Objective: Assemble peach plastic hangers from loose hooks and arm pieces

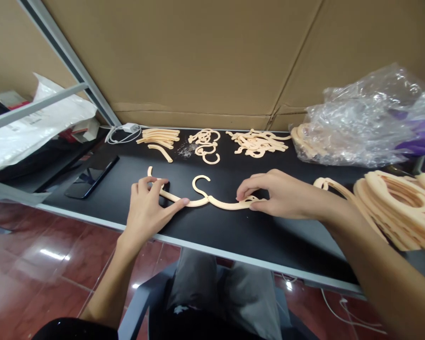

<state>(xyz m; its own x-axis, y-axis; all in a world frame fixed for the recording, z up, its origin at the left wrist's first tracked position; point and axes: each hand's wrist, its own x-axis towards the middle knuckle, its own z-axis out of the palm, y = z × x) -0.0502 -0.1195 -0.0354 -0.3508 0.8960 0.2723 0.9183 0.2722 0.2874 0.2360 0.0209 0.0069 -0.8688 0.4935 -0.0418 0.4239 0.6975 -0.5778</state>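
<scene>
A cream plastic clothes hanger (226, 205) lies near the front of the black tabletop, its hook (194, 183) pointing away from me and its two arms meeting below the hook. My left hand (144, 210) is closed on the left arm, thumb along the near side and fingers over the outer part. Another piece rises at that end, partly covered by my fingers. At the other end, my right hand (281, 193) pinches the right arm between thumb and fingers, which hide part of its tip.
Behind the hanger lie curved strips (159, 137), loose hooks (207, 148) and a heap of hanger arms (258, 143). A phone (92, 177) and white charger cable (123, 134) are at left. Stacked hangers (389, 212) and a clear plastic bag (361, 125) occupy the right.
</scene>
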